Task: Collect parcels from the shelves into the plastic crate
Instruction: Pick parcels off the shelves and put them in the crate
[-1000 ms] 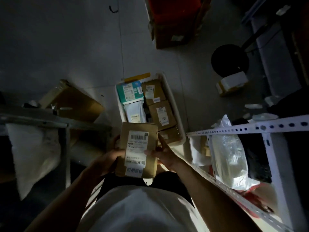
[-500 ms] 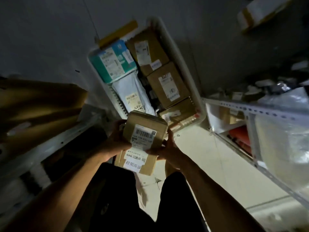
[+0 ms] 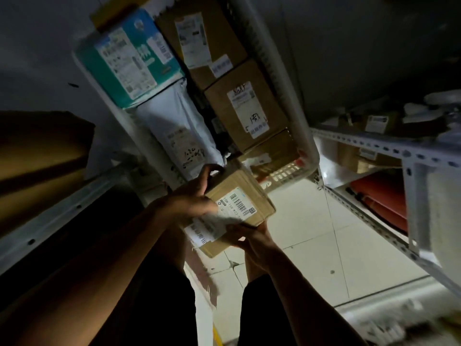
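Note:
A brown cardboard parcel [image 3: 240, 204] with a white barcode label hangs just in front of the near end of the white plastic crate [image 3: 294, 116] on the floor. My left hand [image 3: 193, 196] grips its left side, fingers curled over the top edge. My right hand [image 3: 252, 236] holds it from below at the near right corner. The crate holds a teal box [image 3: 124, 61], a white mailer bag [image 3: 178, 136] and several brown boxes [image 3: 245, 108].
A white metal shelf rack [image 3: 389, 148] with boxes and a red item stands on the right. A dark shelf rail [image 3: 62, 208] and a cardboard box [image 3: 42, 151] are on the left. Pale tiled floor [image 3: 311, 245] lies between them.
The view has dropped closer to the crate. Both hands have carried the parcel forward and turned it, so it now hangs at the crate's near end.

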A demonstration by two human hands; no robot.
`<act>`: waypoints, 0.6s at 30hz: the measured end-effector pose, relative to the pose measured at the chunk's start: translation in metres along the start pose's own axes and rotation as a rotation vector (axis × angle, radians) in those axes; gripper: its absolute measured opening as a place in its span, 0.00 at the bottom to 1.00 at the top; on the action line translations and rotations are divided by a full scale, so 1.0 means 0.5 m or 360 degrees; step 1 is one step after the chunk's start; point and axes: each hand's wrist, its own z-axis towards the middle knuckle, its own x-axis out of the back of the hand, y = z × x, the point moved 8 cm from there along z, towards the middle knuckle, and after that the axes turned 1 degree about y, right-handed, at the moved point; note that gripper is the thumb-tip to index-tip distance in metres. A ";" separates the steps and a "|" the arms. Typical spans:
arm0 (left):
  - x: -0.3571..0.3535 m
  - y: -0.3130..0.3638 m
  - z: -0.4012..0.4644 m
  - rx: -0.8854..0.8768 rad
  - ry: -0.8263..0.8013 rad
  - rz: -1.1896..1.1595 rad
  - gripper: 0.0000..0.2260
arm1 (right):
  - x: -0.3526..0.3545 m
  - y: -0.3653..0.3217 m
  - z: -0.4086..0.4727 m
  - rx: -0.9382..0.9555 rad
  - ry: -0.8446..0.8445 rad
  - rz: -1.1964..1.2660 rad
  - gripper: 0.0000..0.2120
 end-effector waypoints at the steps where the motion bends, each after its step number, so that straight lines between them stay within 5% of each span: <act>1: 0.002 0.024 0.016 -0.0009 -0.0019 0.0068 0.40 | 0.006 -0.024 -0.001 0.0035 0.0010 0.0042 0.30; 4: 0.003 0.102 0.058 -0.0025 -0.0050 0.0328 0.43 | 0.028 -0.101 0.010 0.0162 0.0030 0.0099 0.22; 13: -0.005 0.255 0.229 -0.0166 0.0007 0.0265 0.37 | 0.132 -0.192 0.049 0.0320 0.0281 0.0517 0.41; 18: -0.024 0.239 0.257 -0.0131 0.0011 0.0200 0.39 | 0.149 -0.212 0.069 0.0388 0.0260 0.0480 0.42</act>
